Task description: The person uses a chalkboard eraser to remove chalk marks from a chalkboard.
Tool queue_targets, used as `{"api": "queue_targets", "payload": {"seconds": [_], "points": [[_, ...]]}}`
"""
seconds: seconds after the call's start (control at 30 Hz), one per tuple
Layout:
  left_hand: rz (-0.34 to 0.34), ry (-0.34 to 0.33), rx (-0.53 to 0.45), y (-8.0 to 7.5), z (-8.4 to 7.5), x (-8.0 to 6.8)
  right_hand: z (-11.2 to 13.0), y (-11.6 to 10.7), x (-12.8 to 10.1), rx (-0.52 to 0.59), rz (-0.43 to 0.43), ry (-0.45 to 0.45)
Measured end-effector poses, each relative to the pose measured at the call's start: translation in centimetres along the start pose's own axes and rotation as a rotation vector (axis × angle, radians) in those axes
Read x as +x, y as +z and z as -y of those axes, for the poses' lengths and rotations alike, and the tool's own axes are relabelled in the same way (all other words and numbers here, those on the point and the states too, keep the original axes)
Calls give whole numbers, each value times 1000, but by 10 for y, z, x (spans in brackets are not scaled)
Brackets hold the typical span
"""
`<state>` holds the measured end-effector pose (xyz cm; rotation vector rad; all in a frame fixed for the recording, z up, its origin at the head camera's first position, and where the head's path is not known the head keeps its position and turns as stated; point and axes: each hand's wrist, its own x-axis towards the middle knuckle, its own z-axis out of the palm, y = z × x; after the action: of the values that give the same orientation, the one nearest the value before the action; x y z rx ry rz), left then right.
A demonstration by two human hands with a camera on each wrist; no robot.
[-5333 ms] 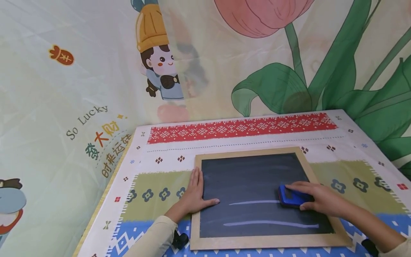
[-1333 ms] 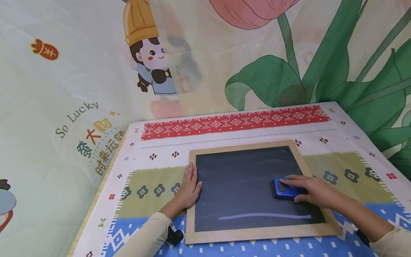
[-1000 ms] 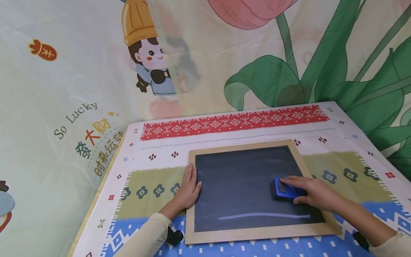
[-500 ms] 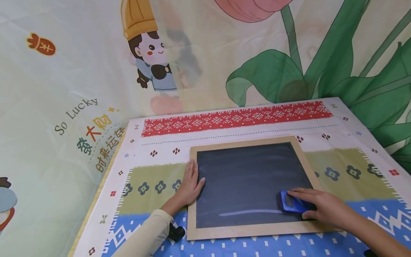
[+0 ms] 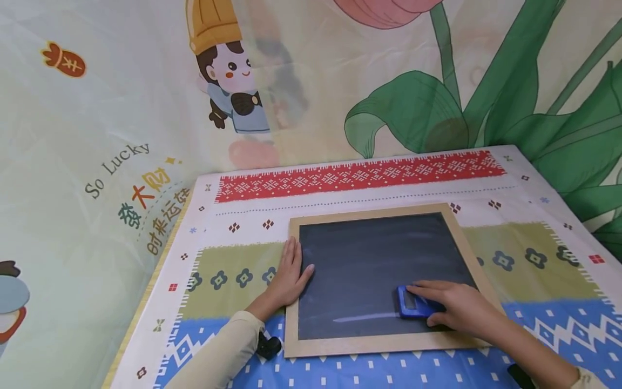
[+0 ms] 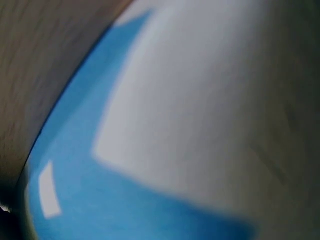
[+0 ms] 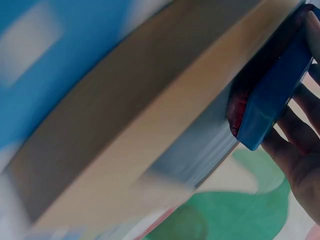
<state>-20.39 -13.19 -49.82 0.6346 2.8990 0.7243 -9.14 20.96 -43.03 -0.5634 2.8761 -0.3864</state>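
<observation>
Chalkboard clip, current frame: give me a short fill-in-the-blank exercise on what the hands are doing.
1. The right hand grips a ____ eraser on the chalkboard.
2. The left hand rests flat on the board's ____ frame edge.
3. ____ chalk line remains, left of the eraser.

Missing words: blue; left; One

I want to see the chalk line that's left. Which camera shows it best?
The head view. It looks down on the whole chalkboard, so the chalk line shows plainly, running up to the eraser in the right hand. The right wrist view shows only the frame and eraser, blurred. The left wrist view is a blue and white blur.
</observation>
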Motion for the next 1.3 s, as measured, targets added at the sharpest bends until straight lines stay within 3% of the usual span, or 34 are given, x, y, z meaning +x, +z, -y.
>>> {"api": "queue_targets", "payload": {"seconds": [0.27, 0.47, 0.8, 1.07, 1.3], "points": [[-2, 5, 7, 1, -1, -1, 48, 9, 36, -27, -11, -188], [-32, 21, 13, -2, 1, 1, 80, 14, 61, -69, 3, -242], [-19, 25, 12, 0, -1, -1, 125, 23, 80, -91, 8, -332], [18, 14, 1, 4, -3, 2, 139, 33, 86, -111, -9, -338], [-28, 37, -29, 2, 2, -1, 135, 30, 84, -79, 27, -308]]}}
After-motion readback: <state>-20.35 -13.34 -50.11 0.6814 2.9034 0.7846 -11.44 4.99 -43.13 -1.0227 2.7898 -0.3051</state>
